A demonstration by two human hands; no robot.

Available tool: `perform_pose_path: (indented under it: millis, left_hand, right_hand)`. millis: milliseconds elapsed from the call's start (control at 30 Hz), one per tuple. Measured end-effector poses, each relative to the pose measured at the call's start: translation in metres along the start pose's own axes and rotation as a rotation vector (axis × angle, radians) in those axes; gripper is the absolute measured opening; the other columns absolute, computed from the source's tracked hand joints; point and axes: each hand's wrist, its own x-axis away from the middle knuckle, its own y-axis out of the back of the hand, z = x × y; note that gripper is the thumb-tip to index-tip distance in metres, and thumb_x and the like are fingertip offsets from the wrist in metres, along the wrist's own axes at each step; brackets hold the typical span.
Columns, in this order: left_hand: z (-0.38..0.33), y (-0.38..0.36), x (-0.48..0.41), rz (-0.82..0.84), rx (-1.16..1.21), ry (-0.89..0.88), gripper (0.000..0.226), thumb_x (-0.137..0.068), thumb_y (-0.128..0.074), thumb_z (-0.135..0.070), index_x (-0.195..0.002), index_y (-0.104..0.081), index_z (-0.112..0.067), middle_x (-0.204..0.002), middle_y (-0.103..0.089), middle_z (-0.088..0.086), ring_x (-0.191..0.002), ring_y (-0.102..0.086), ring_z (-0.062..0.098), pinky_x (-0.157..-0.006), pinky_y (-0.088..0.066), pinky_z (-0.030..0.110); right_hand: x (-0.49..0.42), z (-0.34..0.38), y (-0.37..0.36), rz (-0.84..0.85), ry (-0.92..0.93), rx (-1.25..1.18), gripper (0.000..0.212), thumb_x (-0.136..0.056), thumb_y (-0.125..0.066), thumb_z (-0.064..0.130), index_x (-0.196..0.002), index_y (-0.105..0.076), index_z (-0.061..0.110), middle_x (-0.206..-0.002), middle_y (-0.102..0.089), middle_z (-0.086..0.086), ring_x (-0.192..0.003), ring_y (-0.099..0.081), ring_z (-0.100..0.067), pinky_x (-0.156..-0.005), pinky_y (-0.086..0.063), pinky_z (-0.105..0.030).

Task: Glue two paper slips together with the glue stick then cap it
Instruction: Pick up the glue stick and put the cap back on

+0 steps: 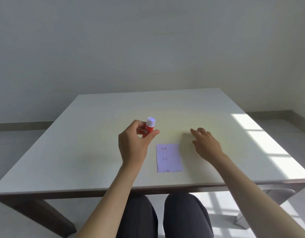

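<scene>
Walls (148, 40) of plain pale grey closed off the room behind 1 broad white rectangular table (79, 152) on dark legs, with a patch of window light falling across its right side and the floor beyond. Below the near edge showed the person's 2 legs in dark trousers (165, 217). Only 1 pale lilac rectangular paper slip (169, 158) could be counted; it lay flat on the table near the front edge, between the 2 bare forearms, its long axis running away from the person, with a few small printed marks along its left side. The right hand (206, 143) hovered palm down just beyond and to the right of the slip, fingers loosely spread, gripping nothing. The left hand (133, 141) was raised left of the slip, thumb and fingers closed around 1 short red glue stick with a white cap (149, 127), standing nearly upright, capped end pointing up and slightly away.
</scene>
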Motion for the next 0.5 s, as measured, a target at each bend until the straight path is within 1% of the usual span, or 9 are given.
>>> perform_pose_path:
  millis: [67, 100, 133, 167, 233, 267, 300, 400, 500]
  left_hand:
    - [0.002, -0.003, 0.002, -0.007, -0.045, -0.024, 0.031, -0.062, -0.081, -0.041, -0.070, -0.059, -0.022, -0.067, -0.067, -0.014, -0.067, -0.064, 0.006, -0.059, -0.044, 0.022]
    - [0.002, -0.004, 0.003, -0.009, -0.066, -0.037, 0.033, -0.061, -0.082, -0.042, -0.071, -0.058, -0.021, -0.068, -0.066, -0.014, -0.066, -0.063, 0.007, -0.057, -0.043, 0.020]
    - [0.002, -0.006, 0.004, -0.008, -0.087, -0.052, 0.034, -0.061, -0.082, -0.042, -0.071, -0.058, -0.021, -0.068, -0.066, -0.014, -0.065, -0.062, 0.008, -0.056, -0.041, 0.020]
    - [0.002, -0.008, 0.004, -0.007, -0.107, -0.074, 0.035, -0.060, -0.082, -0.042, -0.071, -0.057, -0.020, -0.069, -0.067, -0.013, -0.064, -0.062, 0.009, -0.056, -0.042, 0.021]
    - [0.002, -0.011, 0.005, -0.003, -0.145, -0.123, 0.037, -0.060, -0.083, -0.040, -0.071, -0.057, -0.017, -0.070, -0.068, -0.009, -0.063, -0.062, 0.012, -0.056, -0.044, 0.025]
    - [0.001, -0.011, 0.005, -0.003, -0.159, -0.142, 0.038, -0.060, -0.084, -0.040, -0.071, -0.056, -0.017, -0.070, -0.068, -0.008, -0.062, -0.062, 0.014, -0.057, -0.046, 0.028]
    - [0.000, -0.011, 0.005, -0.003, -0.168, -0.157, 0.038, -0.060, -0.084, -0.039, -0.072, -0.056, -0.016, -0.070, -0.069, -0.007, -0.062, -0.062, 0.015, -0.058, -0.049, 0.031]
    - [-0.004, -0.010, 0.005, 0.004, -0.184, -0.203, 0.039, -0.062, -0.084, -0.038, -0.073, -0.057, -0.014, -0.071, -0.070, -0.002, -0.061, -0.062, 0.019, -0.061, -0.052, 0.041]
    - [-0.006, -0.009, 0.007, 0.038, -0.248, -0.291, 0.038, -0.061, -0.085, -0.036, -0.072, -0.058, -0.011, -0.069, -0.068, -0.001, -0.059, -0.060, 0.021, -0.063, -0.049, 0.040]
  right_hand:
    - [0.002, 0.001, 0.001, -0.060, 0.024, -0.001, 0.044, -0.091, -0.044, 0.001, -0.132, -0.049, 0.014, -0.124, -0.054, -0.012, -0.111, -0.053, -0.032, -0.076, -0.050, -0.038]
    - [0.002, 0.003, 0.005, -0.105, 0.024, -0.082, 0.041, -0.090, -0.046, -0.001, -0.127, -0.057, 0.013, -0.117, -0.059, -0.013, -0.104, -0.057, -0.033, -0.076, -0.051, -0.038]
    - [0.004, 0.008, 0.010, -0.144, 0.016, -0.260, 0.037, -0.089, -0.050, -0.001, -0.121, -0.062, 0.012, -0.108, -0.064, -0.013, -0.095, -0.062, -0.033, -0.077, -0.053, -0.039]
    - [0.007, 0.016, 0.018, -0.160, 0.010, -0.514, 0.032, -0.088, -0.054, -0.001, -0.116, -0.066, 0.010, -0.099, -0.067, -0.013, -0.085, -0.065, -0.031, -0.077, -0.055, -0.039]
    - [0.017, 0.039, 0.039, -0.134, 0.054, -1.027, 0.027, -0.086, -0.061, -0.001, -0.110, -0.066, 0.009, -0.085, -0.070, -0.007, -0.070, -0.069, -0.021, -0.070, -0.058, -0.031]
    - [0.021, 0.049, 0.049, -0.124, 0.102, -1.188, 0.024, -0.086, -0.062, 0.000, -0.107, -0.066, 0.011, -0.082, -0.071, -0.003, -0.067, -0.069, -0.017, -0.066, -0.058, -0.026]
    - [0.025, 0.057, 0.058, -0.120, 0.146, -1.279, 0.022, -0.086, -0.063, 0.001, -0.104, -0.066, 0.013, -0.082, -0.071, -0.001, -0.067, -0.070, -0.014, -0.065, -0.057, -0.023]
    - [0.031, 0.073, 0.074, -0.119, 0.232, -1.275, 0.020, -0.085, -0.064, 0.002, -0.102, -0.066, 0.013, -0.086, -0.071, 0.001, -0.069, -0.069, -0.013, -0.066, -0.056, -0.022]
    - [0.035, 0.077, 0.079, -0.160, 0.302, -1.059, 0.023, -0.084, -0.066, 0.003, -0.104, -0.068, 0.013, -0.089, -0.069, 0.009, -0.070, -0.067, -0.015, -0.069, -0.056, -0.022]
